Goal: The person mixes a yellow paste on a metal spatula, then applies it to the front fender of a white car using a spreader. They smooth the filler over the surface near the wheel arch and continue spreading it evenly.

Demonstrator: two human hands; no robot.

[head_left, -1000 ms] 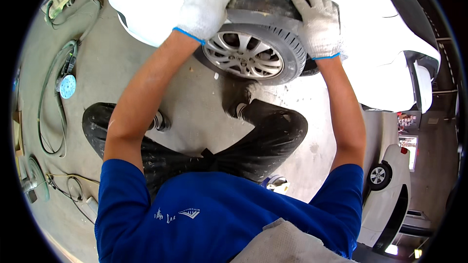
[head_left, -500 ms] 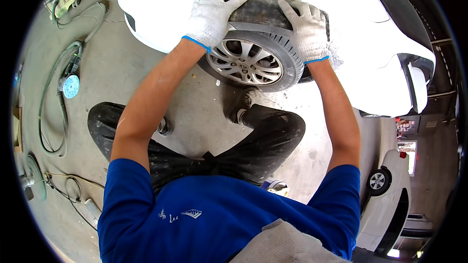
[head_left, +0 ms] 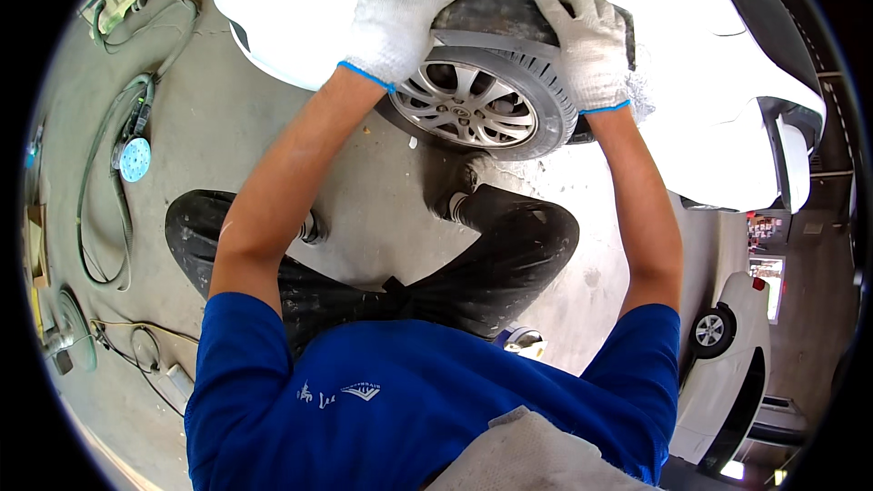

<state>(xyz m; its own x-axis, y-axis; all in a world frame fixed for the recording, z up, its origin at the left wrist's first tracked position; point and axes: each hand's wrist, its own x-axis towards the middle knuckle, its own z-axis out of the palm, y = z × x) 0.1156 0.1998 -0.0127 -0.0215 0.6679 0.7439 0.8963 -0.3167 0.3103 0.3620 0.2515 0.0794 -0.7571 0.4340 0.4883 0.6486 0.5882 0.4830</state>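
Observation:
Both my hands wear white knit gloves with blue cuffs. They lie at either end of a dark, smudged sheet (head_left: pixel 505 7) that covers the top of the wheel arch on a white car (head_left: pixel 291 18). My left hand (head_left: pixel 391 27) is at the sheet's left end, its thumb and fingers spread over it. At the right end, my right hand (head_left: pixel 587 47) also has its fingers apart and lies along the sheet. Whether any fingertips curl behind the sheet, I cannot tell. Below sits the tyre (head_left: pixel 551 109) with its silver multi-spoke rim (head_left: pixel 468 102).
A sander with a light-blue round pad (head_left: pixel 135 160) lies on the floor at left beside its hose (head_left: pixel 84 209). Cables (head_left: pixel 150 373) trail at lower left. A small can (head_left: pixel 523 340) stands by my right leg. Another white car (head_left: pixel 727 382) is parked at right.
The view has shifted slightly, so the car and wheel sit a little higher and farther right. My hands remain on the dark sheet, with the left fingers a bit higher in view.

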